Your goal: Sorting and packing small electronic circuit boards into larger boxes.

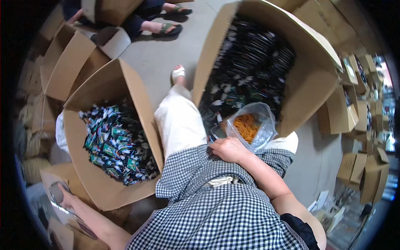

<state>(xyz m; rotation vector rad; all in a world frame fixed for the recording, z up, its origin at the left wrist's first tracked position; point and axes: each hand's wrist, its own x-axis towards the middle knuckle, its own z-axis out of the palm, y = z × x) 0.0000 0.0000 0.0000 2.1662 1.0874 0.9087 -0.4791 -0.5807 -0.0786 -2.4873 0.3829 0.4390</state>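
Note:
My right hand (pixel 228 149) rests on my lap with its fingers curled over something small and dark, mostly hidden beneath them. Right beside it, a clear plastic bag (pixel 266 135) stands with its mouth wide, holding many orange pieces (pixel 246 128). Far out to the left, my left hand (pixel 66 199) has its fingers closed about the edge of a greyish, shiny thing (pixel 57 192) whose kind I cannot make out. A large carton (pixel 312 79) in front of me is filled with black packaged items (pixel 250 62). Another carton (pixel 89 191) at left holds a heap of small green, white and black packets (pixel 116 143).
Another person's sandalled foot (pixel 166 30) is at the far left, next to a carton (pixel 112 10). Stacked cartons (pixel 71 62) crowd the left side. More cartons (pixel 339 112) line the right. Grey floor (pixel 154 58) shows between the two big cartons.

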